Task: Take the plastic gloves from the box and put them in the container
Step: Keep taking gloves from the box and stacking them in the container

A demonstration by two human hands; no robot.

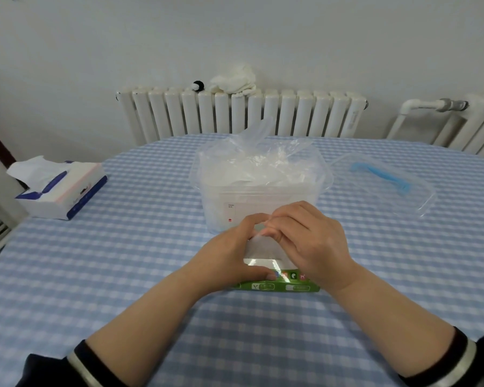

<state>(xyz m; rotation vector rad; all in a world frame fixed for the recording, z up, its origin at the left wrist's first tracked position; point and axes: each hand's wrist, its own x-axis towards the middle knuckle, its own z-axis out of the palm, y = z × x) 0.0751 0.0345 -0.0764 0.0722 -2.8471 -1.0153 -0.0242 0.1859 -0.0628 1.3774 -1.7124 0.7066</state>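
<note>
Blue-checked table (pixel 123 275) stands before a white radiator (pixel 241 113) and wall.

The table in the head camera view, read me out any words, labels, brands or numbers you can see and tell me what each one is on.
Nothing can be read as text.
Green glove box: white marks and small icons, too blurred.
Clear container: white label with tiny print and a red dot, too small.
Tissue pack: dark mark on the side, unreadable.

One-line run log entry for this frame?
stage: pulling glove from box | left hand: holds green box | right hand: pinches plastic glove | container: open, gloves inside
</note>
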